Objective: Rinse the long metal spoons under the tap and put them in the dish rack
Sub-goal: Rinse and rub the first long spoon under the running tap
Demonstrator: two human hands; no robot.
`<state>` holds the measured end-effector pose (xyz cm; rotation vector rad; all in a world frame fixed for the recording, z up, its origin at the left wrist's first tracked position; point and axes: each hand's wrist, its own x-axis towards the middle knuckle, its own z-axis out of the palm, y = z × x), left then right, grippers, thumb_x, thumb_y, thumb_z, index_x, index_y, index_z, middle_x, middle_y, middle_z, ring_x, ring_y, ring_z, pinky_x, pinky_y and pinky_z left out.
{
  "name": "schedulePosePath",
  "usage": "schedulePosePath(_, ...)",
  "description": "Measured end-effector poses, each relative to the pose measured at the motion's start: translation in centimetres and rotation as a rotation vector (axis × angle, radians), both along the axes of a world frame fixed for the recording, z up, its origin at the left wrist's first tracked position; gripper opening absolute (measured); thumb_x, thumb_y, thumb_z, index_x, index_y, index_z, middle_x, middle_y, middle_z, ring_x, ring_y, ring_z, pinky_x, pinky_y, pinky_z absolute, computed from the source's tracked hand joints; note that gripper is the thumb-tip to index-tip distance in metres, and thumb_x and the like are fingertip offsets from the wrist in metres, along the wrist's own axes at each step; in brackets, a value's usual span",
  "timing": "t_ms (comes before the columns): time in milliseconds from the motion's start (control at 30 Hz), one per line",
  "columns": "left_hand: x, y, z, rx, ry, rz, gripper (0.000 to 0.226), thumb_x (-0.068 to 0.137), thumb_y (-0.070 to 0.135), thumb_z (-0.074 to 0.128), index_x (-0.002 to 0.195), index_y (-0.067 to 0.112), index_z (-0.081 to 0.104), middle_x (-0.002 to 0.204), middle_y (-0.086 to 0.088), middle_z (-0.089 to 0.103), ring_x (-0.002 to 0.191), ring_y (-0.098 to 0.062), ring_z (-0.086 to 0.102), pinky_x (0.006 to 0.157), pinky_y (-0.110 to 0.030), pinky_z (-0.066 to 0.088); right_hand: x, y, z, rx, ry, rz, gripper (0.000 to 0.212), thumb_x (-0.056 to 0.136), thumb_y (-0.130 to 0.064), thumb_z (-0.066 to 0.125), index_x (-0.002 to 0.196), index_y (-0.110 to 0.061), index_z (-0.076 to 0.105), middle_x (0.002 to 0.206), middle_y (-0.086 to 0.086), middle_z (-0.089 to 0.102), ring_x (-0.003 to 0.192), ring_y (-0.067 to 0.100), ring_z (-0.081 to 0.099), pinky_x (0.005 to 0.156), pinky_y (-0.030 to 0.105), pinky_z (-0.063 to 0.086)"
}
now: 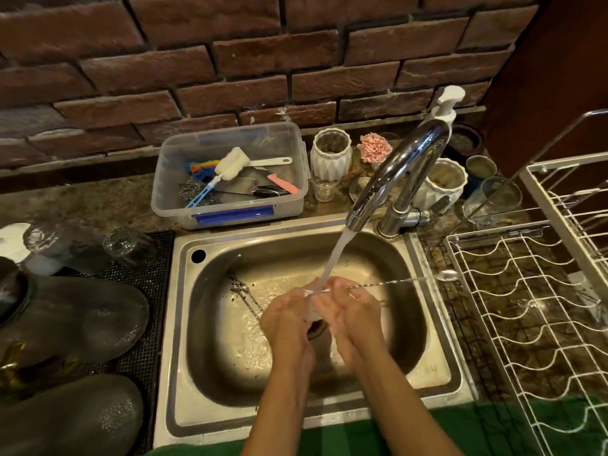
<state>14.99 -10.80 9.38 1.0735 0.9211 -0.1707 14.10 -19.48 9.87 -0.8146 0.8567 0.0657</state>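
Spoons are the job, and one long metal spoon lies level across the sink, its twisted stem reaching right until its far end hangs over the edge of the dish rack. From the head camera, both hands meet under the running water from the tap. The left hand is curled loosely near the stem's hidden end; whether it actually grips is unclear. The right hand is closed around the stem. More spoons rest on the sink floor, left of the hands. Thin, stiff and light, the spoon will likely be slippery when wet; the twisted stem offers the surest purchase, best pinched near its middle for balance.
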Motion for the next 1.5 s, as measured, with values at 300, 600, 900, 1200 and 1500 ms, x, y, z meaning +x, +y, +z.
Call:
schedulePosePath(300,0.4,1.5,0.2,0.022,-0.008,0.017,0.022,0.087,-0.013,0.061,0.075,0.005,0.063,0.070,-0.011,0.071,0.058,-0.019,0.065,0.044,-0.022,0.050,1.0,4.0,-0.1,0.061,0.009,0.045,0.011,0.096,-0.002,0.063,0.091,-0.003,0.073,0.090,0.019,0.075,0.085,0.032,0.065,0.084,0.043,0.054)
schedulePosePath(600,0.2,4.5,-0.1,0.007,-0.013,0.051,0.023,0.083,-0.021,0.053,0.081,-0.001,0.063,0.070,-0.011,0.073,0.056,-0.013,0.068,0.050,-0.022,0.056,1.0,4.1,-0.5,-0.041,0.042,0.037,0.012,0.094,-0.001,0.064,0.088,-0.003,0.074,0.090,0.015,0.079,0.086,0.026,0.077,0.081,0.038,0.061)
schedulePosePath(900,0.5,10.1,-0.1,0.035,-0.066,0.150,0.035,0.083,-0.024,0.038,0.071,0.003,0.056,0.082,-0.022,0.059,0.056,-0.024,0.060,0.055,-0.028,0.058,2.0,1.2,-0.2,0.000,0.079,-0.142,0.015,0.100,0.001,0.054,0.094,0.001,0.067,0.083,0.015,0.080,0.081,0.025,0.079,0.077,0.038,0.064)
schedulePosePath(1200,-0.5,11.5,0.3,0.040,-0.001,0.285,0.030,0.088,-0.019,0.048,0.109,-0.002,0.060,0.120,-0.041,0.062,0.101,-0.045,0.070,0.074,-0.042,0.062,1.6,2.2,-0.2,0.075,0.042,-0.095,0.010,0.098,0.006,0.054,0.106,0.010,0.058,0.111,0.028,0.072,0.092,0.028,0.076,0.072,0.040,0.066)
schedulePosePath(1500,-1.3,14.0,0.3,0.058,-0.010,0.366,0.029,0.093,-0.017,0.047,0.113,0.002,0.056,0.122,-0.042,0.061,0.083,-0.036,0.075,0.073,-0.041,0.062,2.2,2.5,-0.5,0.013,0.007,-0.065,0.023,0.105,-0.013,0.051,0.094,0.003,0.063,0.071,0.015,0.075,0.065,0.026,0.076,0.080,0.046,0.060)
